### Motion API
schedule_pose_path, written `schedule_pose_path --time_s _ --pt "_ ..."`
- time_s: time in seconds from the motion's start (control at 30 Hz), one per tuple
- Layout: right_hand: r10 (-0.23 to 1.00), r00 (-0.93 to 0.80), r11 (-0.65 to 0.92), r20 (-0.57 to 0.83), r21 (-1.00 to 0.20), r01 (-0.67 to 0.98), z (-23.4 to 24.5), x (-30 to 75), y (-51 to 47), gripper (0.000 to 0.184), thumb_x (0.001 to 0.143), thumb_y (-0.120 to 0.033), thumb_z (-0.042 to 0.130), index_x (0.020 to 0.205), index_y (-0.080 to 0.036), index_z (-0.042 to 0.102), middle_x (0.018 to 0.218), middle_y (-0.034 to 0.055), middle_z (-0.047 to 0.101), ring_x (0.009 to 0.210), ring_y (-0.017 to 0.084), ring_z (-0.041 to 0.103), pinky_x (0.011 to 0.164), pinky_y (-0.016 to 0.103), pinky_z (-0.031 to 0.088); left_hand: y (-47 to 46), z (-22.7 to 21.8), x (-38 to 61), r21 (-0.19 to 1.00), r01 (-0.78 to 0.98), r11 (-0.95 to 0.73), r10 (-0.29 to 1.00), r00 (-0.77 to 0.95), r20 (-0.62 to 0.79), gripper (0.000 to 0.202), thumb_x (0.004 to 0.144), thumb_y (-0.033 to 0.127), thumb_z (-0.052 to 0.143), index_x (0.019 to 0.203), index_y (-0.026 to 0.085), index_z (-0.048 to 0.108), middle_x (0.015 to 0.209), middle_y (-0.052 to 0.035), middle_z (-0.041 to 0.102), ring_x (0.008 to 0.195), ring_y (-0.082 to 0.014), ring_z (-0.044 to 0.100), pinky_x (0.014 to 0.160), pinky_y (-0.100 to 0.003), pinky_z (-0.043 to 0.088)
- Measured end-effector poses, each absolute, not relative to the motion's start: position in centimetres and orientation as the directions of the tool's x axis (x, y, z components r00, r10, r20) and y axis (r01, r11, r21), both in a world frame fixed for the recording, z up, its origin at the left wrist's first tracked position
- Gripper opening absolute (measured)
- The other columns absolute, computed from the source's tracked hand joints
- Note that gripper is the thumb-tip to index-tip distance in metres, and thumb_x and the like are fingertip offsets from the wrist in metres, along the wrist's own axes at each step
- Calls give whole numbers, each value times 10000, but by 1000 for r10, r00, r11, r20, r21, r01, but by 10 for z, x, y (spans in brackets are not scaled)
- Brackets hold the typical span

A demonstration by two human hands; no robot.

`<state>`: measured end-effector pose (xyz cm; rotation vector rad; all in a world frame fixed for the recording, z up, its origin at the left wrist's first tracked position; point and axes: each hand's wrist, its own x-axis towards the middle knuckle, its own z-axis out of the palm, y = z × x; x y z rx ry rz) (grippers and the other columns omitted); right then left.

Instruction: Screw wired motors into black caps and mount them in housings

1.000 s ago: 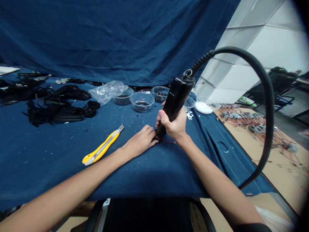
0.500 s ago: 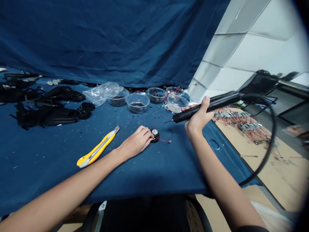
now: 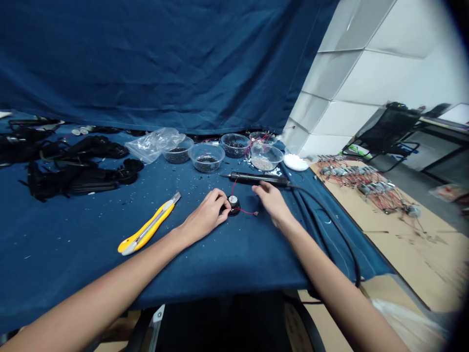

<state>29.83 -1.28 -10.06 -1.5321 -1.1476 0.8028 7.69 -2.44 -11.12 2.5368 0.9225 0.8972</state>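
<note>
My left hand (image 3: 209,211) is closed, its fingertips gripping the edge of a small round black part (image 3: 234,207). A white-topped motor (image 3: 233,199) sits in this part, and red wires (image 3: 245,211) run from it. My right hand (image 3: 271,201) is empty, fingers loosely apart above the cloth. Just beyond it lies a black corded electric screwdriver (image 3: 258,179), its thin bit pointing left. A yellow utility knife (image 3: 149,226) rests on the cloth to the left of my left hand.
Clear plastic bowls of small parts (image 3: 207,157) line the back beside a crumpled plastic bag (image 3: 152,145). Black parts (image 3: 73,176) are heaped at left. The screwdriver's cord (image 3: 340,222) crosses the right side. Wired motors (image 3: 377,183) lie on a tan surface beyond.
My right hand has let go of the electric screwdriver, which now lies on the table, and has moved down and left. My left hand stays at the round part.
</note>
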Motion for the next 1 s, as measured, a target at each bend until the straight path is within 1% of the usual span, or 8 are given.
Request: schedule_pose_path --time_s 0.1,0.17,0.23,0.33,0.47,0.6,0.83,1.0 --pt "992 101 29 74 -921 388 -96 286 -24 296 755 -368 680 984 -181 673 1013 74 689 953 197 630 975 378 442 -24 -112 78 449 473 -758 650 603 463 86 890 144 498 964 166 535 1050 -66 488 988 -180 524 926 -353 463" --pt "997 75 -5 24 -932 363 -95 280 -23 279 740 -338 713 969 -182 683 993 61 692 943 183 628 987 358 432 -25 -112 78 438 482 -758 650 602 463 73 895 150 491 955 162 530 1042 -67 489 984 -182 525 925 -355 464" --pt "980 182 -120 -78 -965 232 -94 279 -18 244 725 -287 740 930 -171 677 967 58 693 930 169 632 1000 342 430 -25 -112 78 434 488 -758 652 600 464 66 901 158 486 951 161 529 1047 -71 490 981 -184 527 925 -359 465" --pt "928 282 -258 -243 -966 19 -92 291 -7 194 834 -302 638 939 -140 628 977 89 691 852 150 662 933 333 500 -25 -113 78 448 475 -757 651 602 462 81 914 158 474 971 164 531 1053 -70 496 975 -179 534 920 -357 468" --pt "848 227 -440 -478 -875 -200 -89 320 4 268 922 -353 513 904 -94 581 929 156 692 784 161 693 763 292 585 -24 -112 76 471 457 -754 651 611 450 85 931 171 466 981 167 534 1042 -63 502 963 -169 538 908 -349 470" --pt "757 216 -546 -617 -778 -312 -86 340 15 389 927 -456 482 894 -84 592 800 154 687 685 156 685 579 235 586 -23 -110 76 500 451 -739 665 608 434 67 918 177 485 968 171 529 1036 -60 497 968 -174 536 912 -359 468" --pt "638 286 -638 -715 -699 -322 -79 339 32 490 871 -518 541 937 -35 596 745 200 674 624 213 682 457 276 561 -24 -108 75 520 435 -735 666 607 433 63 909 157 475 953 174 517 1026 -61 490 982 -189 536 923 -380 470" --pt "641 456 -565 -617 -782 -263 -83 330 39 457 840 -497 601 911 -46 590 635 141 648 524 179 637 400 240 520 -23 -110 74 514 429 -743 658 609 442 68 900 142 484 953 170 516 1028 -66 489 996 -200 531 936 -397 468"
